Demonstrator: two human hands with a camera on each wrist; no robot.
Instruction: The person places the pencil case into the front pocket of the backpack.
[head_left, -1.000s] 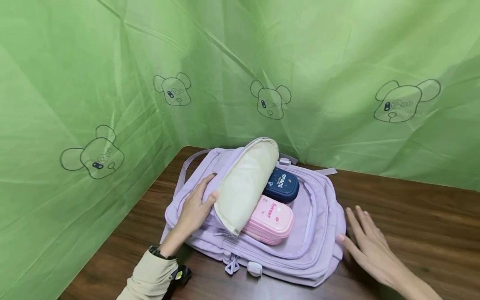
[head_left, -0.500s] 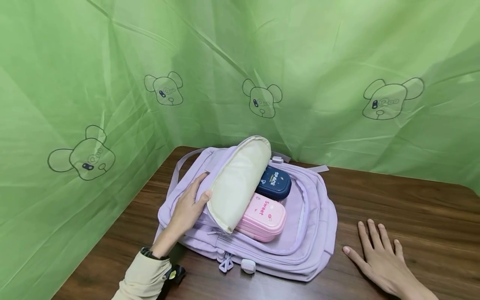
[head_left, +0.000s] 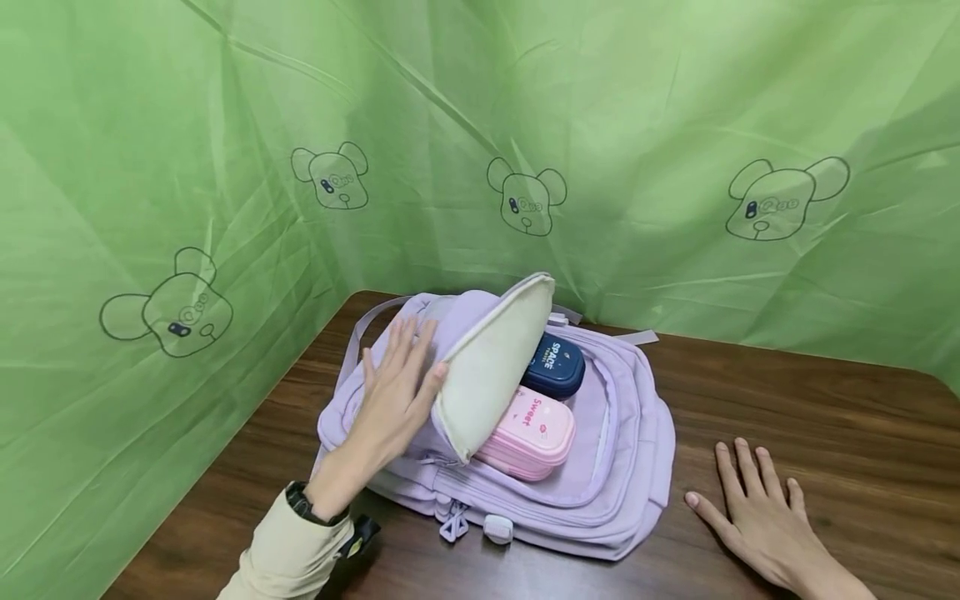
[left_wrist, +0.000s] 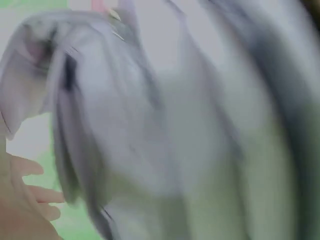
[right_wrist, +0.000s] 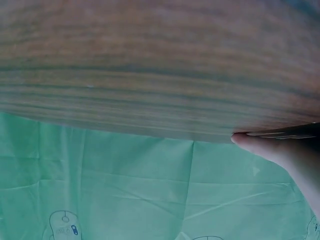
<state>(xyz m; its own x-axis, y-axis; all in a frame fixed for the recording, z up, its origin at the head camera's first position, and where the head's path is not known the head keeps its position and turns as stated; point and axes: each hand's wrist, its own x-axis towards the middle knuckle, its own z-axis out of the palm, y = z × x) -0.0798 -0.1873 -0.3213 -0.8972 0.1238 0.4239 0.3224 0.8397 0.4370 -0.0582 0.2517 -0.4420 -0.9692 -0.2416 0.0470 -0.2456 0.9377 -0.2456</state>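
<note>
A lavender backpack (head_left: pixel 637 467) lies on the wooden table, its front pocket flap (head_left: pixel 491 375) raised with the cream lining showing. Inside the pocket, partly covered by the flap, are a pink pencil case (head_left: pixel 536 429) marked "Sweet" and a dark blue case (head_left: pixel 558 367) marked "SPACE". Against the flap's outer side is my left hand (head_left: pixel 393 400), its fingers straight and spread and its thumb by the flap's edge. My right hand (head_left: pixel 768 525) rests flat on the table, right of the backpack, fingers spread. In the left wrist view the backpack (left_wrist: pixel 145 120) is blurred beside my fingers (left_wrist: pixel 45 195).
Green curtains (head_left: pixel 637 100) with bear-head drawings stand behind and left of the wooden table (head_left: pixel 825 408). A grey strap (head_left: pixel 637 337) sticks out behind the backpack. Zipper pulls (head_left: pixel 453 527) and a buckle (head_left: pixel 498 529) hang at its front side.
My left hand has shifted up and right, its fingers spreading, and the flap has tipped further over the cases. My right hand has moved from beside the backpack onto the table and stayed there.
</note>
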